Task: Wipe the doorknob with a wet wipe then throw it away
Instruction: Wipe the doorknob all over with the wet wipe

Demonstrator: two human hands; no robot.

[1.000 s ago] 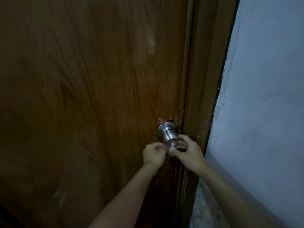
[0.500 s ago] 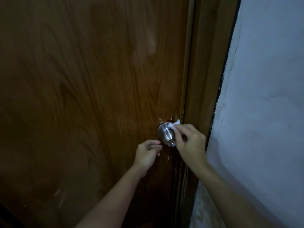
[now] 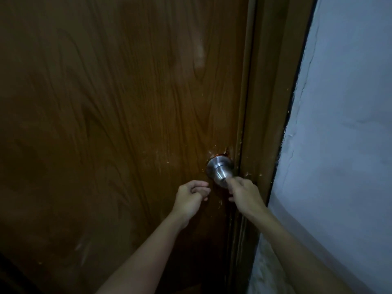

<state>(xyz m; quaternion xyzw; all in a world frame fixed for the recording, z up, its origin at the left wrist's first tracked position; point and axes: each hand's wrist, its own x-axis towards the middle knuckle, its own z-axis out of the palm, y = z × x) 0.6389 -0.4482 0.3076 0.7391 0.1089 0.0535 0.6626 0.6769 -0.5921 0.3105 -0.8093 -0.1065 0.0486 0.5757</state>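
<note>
A round silver doorknob (image 3: 219,167) sticks out of the brown wooden door (image 3: 118,128) near its right edge. My right hand (image 3: 245,195) is closed at the knob's lower front, fingertips against the metal; the wet wipe it held a moment ago is hidden under the fingers, with only a pale speck at the fingertips. My left hand (image 3: 191,198) hovers just left of and below the knob, fingers loosely curled and apart, holding nothing and not touching the knob.
The brown door frame (image 3: 269,115) runs down right of the knob. A pale painted wall (image 3: 343,145) fills the right side. The room is dim.
My right hand slid from the knob's top right down to its lower front, and the white wipe went out of sight under the fingers. My left hand drew back from the knob.
</note>
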